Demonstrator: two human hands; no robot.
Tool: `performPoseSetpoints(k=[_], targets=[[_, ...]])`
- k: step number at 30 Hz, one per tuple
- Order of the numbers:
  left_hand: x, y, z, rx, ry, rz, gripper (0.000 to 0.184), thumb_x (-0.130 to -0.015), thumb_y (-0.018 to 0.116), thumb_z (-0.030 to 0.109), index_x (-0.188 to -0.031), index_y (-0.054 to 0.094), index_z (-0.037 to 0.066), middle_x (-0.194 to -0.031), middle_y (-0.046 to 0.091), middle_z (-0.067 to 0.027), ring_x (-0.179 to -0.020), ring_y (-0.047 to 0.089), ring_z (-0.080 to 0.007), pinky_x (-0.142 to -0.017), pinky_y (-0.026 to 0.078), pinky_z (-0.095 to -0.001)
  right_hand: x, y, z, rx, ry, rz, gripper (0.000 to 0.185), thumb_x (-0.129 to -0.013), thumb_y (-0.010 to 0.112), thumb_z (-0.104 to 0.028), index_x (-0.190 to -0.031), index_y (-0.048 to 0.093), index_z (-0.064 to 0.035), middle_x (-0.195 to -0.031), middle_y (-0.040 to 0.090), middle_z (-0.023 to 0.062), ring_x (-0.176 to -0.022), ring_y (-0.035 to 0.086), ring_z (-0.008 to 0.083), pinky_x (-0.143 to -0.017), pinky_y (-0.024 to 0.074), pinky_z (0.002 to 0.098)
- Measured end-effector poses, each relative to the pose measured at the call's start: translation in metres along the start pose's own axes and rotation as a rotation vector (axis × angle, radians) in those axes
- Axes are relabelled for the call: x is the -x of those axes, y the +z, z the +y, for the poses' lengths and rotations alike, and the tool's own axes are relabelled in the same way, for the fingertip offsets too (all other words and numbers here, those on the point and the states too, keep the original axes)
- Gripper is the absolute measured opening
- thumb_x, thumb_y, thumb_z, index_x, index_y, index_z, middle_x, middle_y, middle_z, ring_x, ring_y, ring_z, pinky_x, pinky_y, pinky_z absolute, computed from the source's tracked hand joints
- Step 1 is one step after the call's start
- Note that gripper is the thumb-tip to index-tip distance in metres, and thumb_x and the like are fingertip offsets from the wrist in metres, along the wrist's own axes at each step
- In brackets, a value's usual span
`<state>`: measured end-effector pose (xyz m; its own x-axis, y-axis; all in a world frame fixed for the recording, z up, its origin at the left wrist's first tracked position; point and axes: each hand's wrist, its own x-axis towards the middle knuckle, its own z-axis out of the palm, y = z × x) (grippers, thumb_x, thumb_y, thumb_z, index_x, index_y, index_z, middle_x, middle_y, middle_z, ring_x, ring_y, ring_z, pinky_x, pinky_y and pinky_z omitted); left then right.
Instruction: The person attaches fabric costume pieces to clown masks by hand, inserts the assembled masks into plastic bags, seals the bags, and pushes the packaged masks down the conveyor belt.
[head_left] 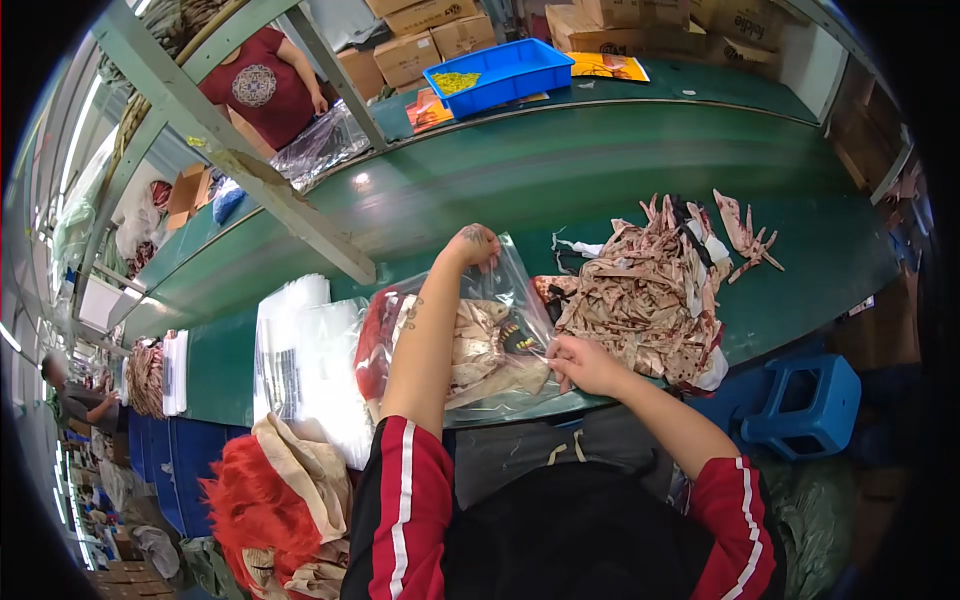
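Observation:
A clear plastic bag (520,285) lies on the green table in front of me, with a beige, stained fabric item (475,345) and red hair (375,335) inside. My left hand (474,247) has its fingers closed on the bag's upper edge. At the bag's right edge, my right hand (580,364) pinches the plastic. A dark printed patch shows through the bag between my hands. Just right of the bag is a heap of stained beige fabric pieces (640,290). A stack of clear bags (310,350) lies to the left.
Red hair pieces with beige fabric (270,500) sit at lower left. Beyond the green table (780,320) stands a blue tray (510,80). A metal post (250,170) rises at left. A person in a dark red shirt (262,90) stands across. A blue stool (805,405) is at right.

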<state>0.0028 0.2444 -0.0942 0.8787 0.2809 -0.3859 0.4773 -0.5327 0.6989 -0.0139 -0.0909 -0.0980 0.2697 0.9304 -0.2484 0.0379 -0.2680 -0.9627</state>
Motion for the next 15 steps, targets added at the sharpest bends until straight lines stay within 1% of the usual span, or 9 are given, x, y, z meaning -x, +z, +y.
performPoseSetpoints(k=[2, 4, 5, 8, 10, 12, 13, 14, 15], targets=[[0.000, 0.008, -0.003, -0.012, 0.004, 0.041, 0.022, -0.093, 0.056, 0.019, -0.079, 0.066, 0.005, -0.066, 0.069, -0.0054, -0.049, 0.062, -0.0157, -0.052, 0.050, -0.0312, 0.003, -0.013, 0.001, -0.110, 0.044, -0.072, 0.019, -0.096, 0.055, -0.005, -0.113, 0.050, 0.0019, -0.076, 0.064, 0.0081, -0.065, 0.068, 0.0161, -0.058, 0.0523, 0.0285], [0.001, 0.014, -0.005, -0.045, 0.026, 0.134, 0.025, -0.094, 0.057, 0.023, -0.079, 0.067, 0.006, -0.064, 0.068, -0.0034, -0.047, 0.060, -0.0145, -0.051, 0.048, -0.0316, 0.002, -0.019, 0.011, -0.078, 0.008, -0.098, 0.022, -0.096, 0.054, -0.005, -0.116, 0.047, 0.0017, -0.077, 0.065, 0.0088, -0.065, 0.068, 0.0165, -0.059, 0.0529, 0.0288], [0.000, 0.014, -0.005, -0.044, 0.026, 0.138, 0.025, -0.094, 0.057, 0.023, -0.079, 0.067, 0.006, -0.064, 0.068, -0.0034, -0.047, 0.060, -0.0145, -0.051, 0.048, -0.0316, 0.000, -0.020, 0.014, -0.050, -0.024, -0.127, 0.025, -0.096, 0.054, -0.004, -0.119, 0.045, 0.0016, -0.077, 0.065, 0.0094, -0.065, 0.068, 0.0169, -0.060, 0.0534, 0.0292], [0.005, 0.014, 0.007, -0.021, -0.033, 0.124, 0.025, -0.092, 0.061, 0.025, -0.078, 0.069, 0.007, -0.061, 0.066, -0.0038, -0.049, 0.059, -0.0131, -0.052, 0.048, -0.0320, -0.001, -0.017, 0.012, -0.136, -0.008, -0.186, 0.029, -0.096, 0.054, -0.004, -0.123, 0.042, 0.0008, -0.081, 0.067, 0.0110, -0.069, 0.069, 0.0174, -0.062, 0.0535, 0.0286], [0.004, 0.015, 0.010, 0.122, 0.034, 0.162, 0.027, -0.091, 0.066, 0.026, -0.076, 0.068, 0.003, -0.065, 0.066, -0.0044, -0.055, 0.059, -0.0118, -0.055, 0.048, -0.0298, -0.001, -0.013, 0.009, -0.179, -0.007, -0.210, 0.031, -0.096, 0.054, -0.004, -0.125, 0.041, -0.0001, -0.081, 0.068, 0.0113, -0.070, 0.068, 0.0178, -0.062, 0.0533, 0.0281], [0.004, 0.017, 0.013, 0.069, 0.058, 0.208, 0.028, -0.089, 0.069, 0.027, -0.073, 0.069, 0.004, -0.063, 0.065, -0.0042, -0.054, 0.058, -0.0116, -0.055, 0.047, -0.0308, 0.003, -0.010, -0.003, -0.022, 0.095, 0.095, 0.034, -0.093, 0.060, -0.008, -0.122, 0.045, -0.0005, -0.079, 0.068, 0.0105, -0.071, 0.069, 0.0173, -0.063, 0.0520, 0.0290], [0.003, 0.019, 0.013, 0.015, 0.084, 0.243, 0.029, -0.086, 0.072, 0.028, -0.070, 0.069, 0.004, -0.061, 0.065, -0.0039, -0.053, 0.057, -0.0114, -0.054, 0.047, -0.0319, 0.003, -0.011, -0.013, -0.014, 0.088, 0.084, 0.034, -0.093, 0.060, -0.008, -0.122, 0.045, -0.0005, -0.079, 0.068, 0.0105, -0.071, 0.069, 0.0173, -0.063, 0.0520, 0.0290], [0.003, 0.023, 0.012, 0.186, 0.053, 0.213, 0.027, -0.084, 0.074, 0.025, -0.069, 0.069, 0.003, -0.063, 0.066, -0.0040, -0.053, 0.058, -0.0114, -0.054, 0.048, -0.0311, 0.007, -0.011, -0.024, 0.163, 0.005, 0.217, 0.034, -0.091, 0.062, -0.009, -0.121, 0.047, 0.0000, -0.079, 0.069, 0.0110, -0.070, 0.068, 0.0189, -0.064, 0.0516, 0.0305], [0.001, 0.022, 0.008, 0.187, 0.051, 0.221, 0.027, -0.084, 0.074, 0.025, -0.069, 0.069, 0.003, -0.063, 0.066, -0.0040, -0.053, 0.058, -0.0114, -0.054, 0.048, -0.0311, 0.013, -0.011, -0.036, 0.337, -0.078, 0.351, 0.035, -0.089, 0.064, -0.010, -0.119, 0.048, 0.0005, -0.078, 0.069, 0.0115, -0.070, 0.068, 0.0205, -0.065, 0.0512, 0.0319]])
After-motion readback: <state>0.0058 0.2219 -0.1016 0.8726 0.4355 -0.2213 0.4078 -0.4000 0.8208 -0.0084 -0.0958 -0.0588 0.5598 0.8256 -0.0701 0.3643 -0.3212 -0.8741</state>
